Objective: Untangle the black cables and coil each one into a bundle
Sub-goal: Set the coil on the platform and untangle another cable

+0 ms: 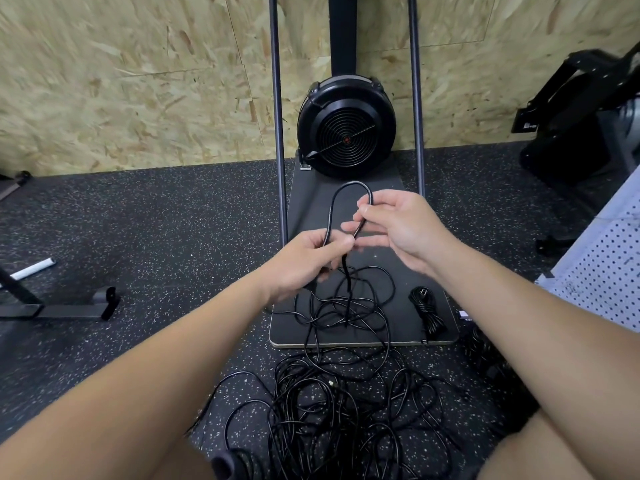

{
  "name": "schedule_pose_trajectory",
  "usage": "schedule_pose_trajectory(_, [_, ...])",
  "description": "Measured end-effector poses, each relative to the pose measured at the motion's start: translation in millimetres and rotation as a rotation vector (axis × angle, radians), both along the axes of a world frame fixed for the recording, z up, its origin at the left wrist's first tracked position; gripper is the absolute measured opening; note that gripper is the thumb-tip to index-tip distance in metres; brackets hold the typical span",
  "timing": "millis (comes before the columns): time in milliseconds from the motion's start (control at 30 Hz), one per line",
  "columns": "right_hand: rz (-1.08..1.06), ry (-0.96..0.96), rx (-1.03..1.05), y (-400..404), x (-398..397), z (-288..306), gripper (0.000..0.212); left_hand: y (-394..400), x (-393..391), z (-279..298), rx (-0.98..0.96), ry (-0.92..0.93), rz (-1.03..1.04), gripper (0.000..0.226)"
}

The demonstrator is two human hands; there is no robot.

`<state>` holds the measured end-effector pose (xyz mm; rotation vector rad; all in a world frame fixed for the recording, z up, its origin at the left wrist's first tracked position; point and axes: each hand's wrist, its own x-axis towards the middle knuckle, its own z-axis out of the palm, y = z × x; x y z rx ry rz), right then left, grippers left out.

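Head view: a first loop of black cable (349, 206) is pinched between the left hand (308, 258) and right hand (398, 223), above the platform mat (408, 327). One coiled bundle (427, 311) lies on the mat; the cable tangle (339, 403) in front of it is judged mostly unsorted.

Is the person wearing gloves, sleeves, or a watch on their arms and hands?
No. The left hand and the right hand are both bare, with no gloves and no rings that I can see. Both forearms are uncovered all the way to the picture's edge, so no sleeves show. There is no watch, bracelet or band on either wrist, and no markings.
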<state>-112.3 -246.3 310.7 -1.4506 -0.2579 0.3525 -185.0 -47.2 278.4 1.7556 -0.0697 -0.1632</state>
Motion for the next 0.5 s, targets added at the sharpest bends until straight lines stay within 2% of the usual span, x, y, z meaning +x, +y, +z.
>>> schedule_pose_trajectory(67, [-0.024,-0.019,0.015,-1.4,1.8,-0.3,0.016,-0.5,-2.9,6.9,0.110,-0.026,-0.012,0.024])
schedule_pose_trajectory(133, [-0.012,-0.037,0.020,-0.8,2.3,-0.3,0.018,-0.4,-3.7,9.1,0.162,-0.055,0.025,0.029])
schedule_pose_trajectory(233, [0.075,-0.055,-0.064,3.4,3.5,-3.5,0.027,0.2,-2.7,11.4,0.071,-0.099,0.122,0.038])
schedule_pose_trajectory(300, [0.179,-0.120,-0.263,4.7,4.2,-13.4,0.034,1.7,1.3,13.2,-0.092,-0.103,0.172,0.039])
schedule_pose_trajectory(367, [0.372,-0.283,-0.633,0.6,5.8,-33.1,0.045,3.1,3.6,16.6,-0.289,-0.085,0.213,0.036])
schedule_pose_trajectory(433, [0.613,-0.407,-0.957,-4.6,4.8,-60.1,0.067,4.4,2.5,19.8,-0.436,-0.061,0.243,0.035])
schedule_pose_trajectory(500, [0.721,-0.435,-1.044,-5.0,2.1,-82.0,0.080,6.9,2.1,21.2,-0.479,-0.044,0.282,0.034])
